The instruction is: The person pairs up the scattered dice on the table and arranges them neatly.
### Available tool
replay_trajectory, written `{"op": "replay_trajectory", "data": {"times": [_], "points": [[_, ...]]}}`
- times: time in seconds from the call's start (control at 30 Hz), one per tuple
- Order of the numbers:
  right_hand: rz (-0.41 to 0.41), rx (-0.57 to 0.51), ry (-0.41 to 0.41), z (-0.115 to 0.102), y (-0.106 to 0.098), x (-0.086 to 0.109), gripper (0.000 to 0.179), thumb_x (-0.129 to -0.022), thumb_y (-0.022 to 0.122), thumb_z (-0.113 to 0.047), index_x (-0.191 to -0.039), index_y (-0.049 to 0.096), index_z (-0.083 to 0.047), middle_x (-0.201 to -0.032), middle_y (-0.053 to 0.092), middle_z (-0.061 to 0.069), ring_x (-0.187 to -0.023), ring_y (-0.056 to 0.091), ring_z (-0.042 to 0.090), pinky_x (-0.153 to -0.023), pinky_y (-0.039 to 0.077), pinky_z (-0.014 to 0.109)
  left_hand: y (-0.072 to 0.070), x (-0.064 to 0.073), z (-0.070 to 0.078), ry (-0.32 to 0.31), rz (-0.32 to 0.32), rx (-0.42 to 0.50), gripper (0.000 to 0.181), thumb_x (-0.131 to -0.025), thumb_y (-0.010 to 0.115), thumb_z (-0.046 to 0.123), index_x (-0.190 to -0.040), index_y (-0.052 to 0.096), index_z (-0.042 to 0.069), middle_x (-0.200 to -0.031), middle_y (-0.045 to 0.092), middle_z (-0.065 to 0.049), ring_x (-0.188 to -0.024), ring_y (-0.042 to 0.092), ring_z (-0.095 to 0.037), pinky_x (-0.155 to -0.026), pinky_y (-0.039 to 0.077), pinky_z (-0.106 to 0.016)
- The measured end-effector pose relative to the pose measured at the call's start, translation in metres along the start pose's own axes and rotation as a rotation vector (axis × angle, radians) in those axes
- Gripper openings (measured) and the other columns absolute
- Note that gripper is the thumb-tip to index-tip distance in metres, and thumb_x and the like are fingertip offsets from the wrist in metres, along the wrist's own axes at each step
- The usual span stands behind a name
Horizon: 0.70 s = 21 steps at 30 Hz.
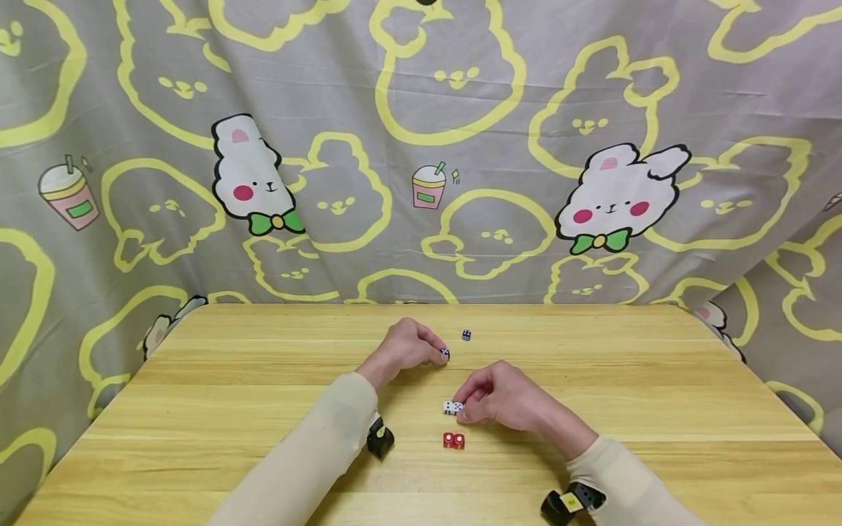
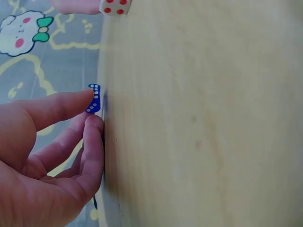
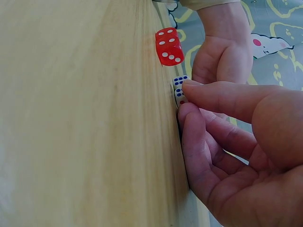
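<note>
My left hand [image 1: 408, 345] pinches a blue die [image 2: 95, 99] between thumb and fingertip, at the table surface. Slightly farther back and to the right stands another blue die [image 1: 466, 334], apart from that hand. Nearer to me, my right hand [image 1: 503, 398] has thumb and index finger on the right one of two white dice [image 1: 448, 408], which sit side by side and appear to touch. Blue pips show on the white dice [image 3: 179, 81] in the right wrist view, partly covered by the thumb. Two red dice [image 1: 454, 440] stand together just in front of the white pair.
The dice are on a light wooden table [image 1: 263, 409]. Behind it hangs a grey curtain [image 1: 408, 241] with yellow outlines and rabbit prints. A black wrist camera [image 1: 379, 438] sits on the left sleeve, another black wrist camera [image 1: 559, 505] on the right.
</note>
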State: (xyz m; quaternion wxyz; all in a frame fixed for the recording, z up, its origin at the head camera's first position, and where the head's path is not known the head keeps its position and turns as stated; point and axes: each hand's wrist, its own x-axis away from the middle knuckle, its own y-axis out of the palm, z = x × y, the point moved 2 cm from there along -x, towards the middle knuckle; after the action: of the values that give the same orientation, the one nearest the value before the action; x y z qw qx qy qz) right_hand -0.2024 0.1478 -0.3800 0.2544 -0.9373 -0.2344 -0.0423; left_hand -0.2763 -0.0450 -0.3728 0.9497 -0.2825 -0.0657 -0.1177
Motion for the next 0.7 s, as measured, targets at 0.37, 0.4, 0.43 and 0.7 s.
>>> {"op": "replay_trajectory", "data": {"times": [0.37, 0.4, 0.43, 0.7], "points": [[-0.001, -0.008, 0.001, -0.001, 0.000, 0.001, 0.016, -0.085, 0.087, -0.009, -0.099, 0.080, -0.005, -0.083, 0.073, 0.003, -0.074, 0.059, 0.014, -0.062, 0.048, 0.024, -0.001, 0.004, -0.006, -0.006, -0.037, 0.019, 0.012, -0.084, 0.088, 0.013, -0.094, 0.082, 0.010, -0.092, 0.076, -0.001, -0.078, 0.061, -0.013, -0.068, 0.046, -0.022], [0.000, -0.007, 0.002, -0.001, 0.000, 0.001, 0.016, -0.085, 0.087, -0.009, -0.099, 0.080, -0.005, -0.083, 0.073, 0.003, -0.074, 0.059, 0.014, -0.062, 0.048, 0.024, -0.001, 0.004, -0.006, -0.005, -0.041, 0.023, 0.012, -0.084, 0.088, 0.013, -0.095, 0.082, 0.010, -0.093, 0.076, -0.002, -0.079, 0.061, -0.013, -0.069, 0.047, -0.022], [0.000, -0.005, 0.002, -0.001, 0.000, 0.001, 0.016, -0.085, 0.087, -0.009, -0.099, 0.080, -0.005, -0.083, 0.073, 0.003, -0.074, 0.059, 0.014, -0.062, 0.048, 0.024, -0.001, 0.005, -0.007, -0.005, -0.045, 0.027, 0.012, -0.084, 0.088, 0.013, -0.094, 0.082, 0.010, -0.094, 0.076, -0.002, -0.080, 0.061, -0.013, -0.069, 0.047, -0.022], [0.002, 0.004, -0.003, 0.000, 0.000, 0.000, 0.015, -0.085, 0.087, -0.009, -0.098, 0.080, -0.006, -0.083, 0.073, 0.003, -0.074, 0.057, 0.014, -0.062, 0.045, 0.023, -0.001, 0.011, -0.008, 0.010, -0.069, 0.041, 0.012, -0.084, 0.088, 0.011, -0.096, 0.083, 0.010, -0.094, 0.077, -0.002, -0.083, 0.063, -0.013, -0.073, 0.050, -0.023]]}}
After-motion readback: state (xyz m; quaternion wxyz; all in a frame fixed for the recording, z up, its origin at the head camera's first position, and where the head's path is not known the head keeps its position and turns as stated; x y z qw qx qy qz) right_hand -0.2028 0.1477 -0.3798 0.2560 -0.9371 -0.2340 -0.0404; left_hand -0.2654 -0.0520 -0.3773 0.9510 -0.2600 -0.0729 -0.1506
